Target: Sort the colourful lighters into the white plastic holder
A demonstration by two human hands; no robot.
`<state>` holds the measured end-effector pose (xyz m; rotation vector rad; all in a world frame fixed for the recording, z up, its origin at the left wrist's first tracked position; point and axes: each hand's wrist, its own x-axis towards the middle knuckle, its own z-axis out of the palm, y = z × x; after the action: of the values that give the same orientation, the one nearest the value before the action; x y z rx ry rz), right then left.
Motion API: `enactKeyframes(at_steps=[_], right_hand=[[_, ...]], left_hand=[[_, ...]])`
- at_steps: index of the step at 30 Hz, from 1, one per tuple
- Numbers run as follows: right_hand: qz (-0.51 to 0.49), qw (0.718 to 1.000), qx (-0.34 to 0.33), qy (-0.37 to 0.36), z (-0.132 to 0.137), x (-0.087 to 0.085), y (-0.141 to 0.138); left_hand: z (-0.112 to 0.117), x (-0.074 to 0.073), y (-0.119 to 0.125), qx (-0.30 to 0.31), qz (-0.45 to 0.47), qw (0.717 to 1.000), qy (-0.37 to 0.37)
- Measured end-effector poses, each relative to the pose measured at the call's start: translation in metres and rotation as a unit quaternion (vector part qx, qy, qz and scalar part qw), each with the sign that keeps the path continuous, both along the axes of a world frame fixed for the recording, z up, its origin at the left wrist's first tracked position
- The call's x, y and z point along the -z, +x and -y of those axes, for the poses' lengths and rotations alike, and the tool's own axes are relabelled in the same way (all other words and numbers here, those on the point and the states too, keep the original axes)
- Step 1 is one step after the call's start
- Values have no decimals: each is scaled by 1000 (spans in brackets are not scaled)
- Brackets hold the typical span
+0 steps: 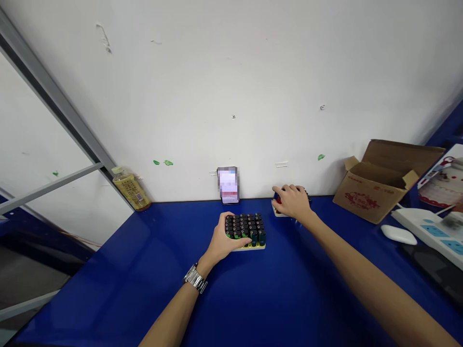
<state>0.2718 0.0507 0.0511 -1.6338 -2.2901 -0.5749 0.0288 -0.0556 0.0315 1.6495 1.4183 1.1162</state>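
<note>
A rack of several black cylindrical cells [248, 230] with green bases stands in a cream tray on the blue tabletop. My left hand [227, 240] wraps the rack's left side, with the thumb along the front row and a metal watch on the wrist. Farther back by the wall, my right hand [292, 202] is cupped over a small cream tray [278, 213]. A red piece [279, 200] shows under its fingers, and a dark object [306, 194] sticks out past them; the hand hides most of both.
A pixelated upright object [228, 185] leans on the white wall. A yellow bottle [130, 189] lies at the back left. To the right are an open cardboard box [379, 185], a white mouse [398, 234], a white power strip [430, 232] and a dark flat panel [434, 265].
</note>
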Motion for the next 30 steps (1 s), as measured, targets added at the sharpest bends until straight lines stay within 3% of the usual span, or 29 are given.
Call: enactKeyframes(at_steps=[6, 10, 13, 17, 19, 23, 30], right_hand=[[-3, 1000, -3, 26, -3, 3, 23], [-82, 991, -86, 69, 12, 2, 20], [-218, 954, -205, 17, 36, 9, 9], [-362, 872, -287, -159, 61, 25, -12], [-407, 846, -276, -204, 64, 29, -20], [-496, 815, -215, -209, 58, 33, -25], [-557, 791, -162, -197, 53, 40, -18]], left_hand=[[-4, 3, 3, 5, 12, 1000, 5], [-7, 4, 6, 12, 22, 1000, 5], [-10, 6, 8, 16, 24, 1000, 7], [-18, 8, 16, 12, 28, 999, 18], [-24, 10, 23, 12, 29, 999, 19], [-34, 12, 39, 25, 33, 999, 12], [-48, 17, 54, 40, 44, 998, 9]])
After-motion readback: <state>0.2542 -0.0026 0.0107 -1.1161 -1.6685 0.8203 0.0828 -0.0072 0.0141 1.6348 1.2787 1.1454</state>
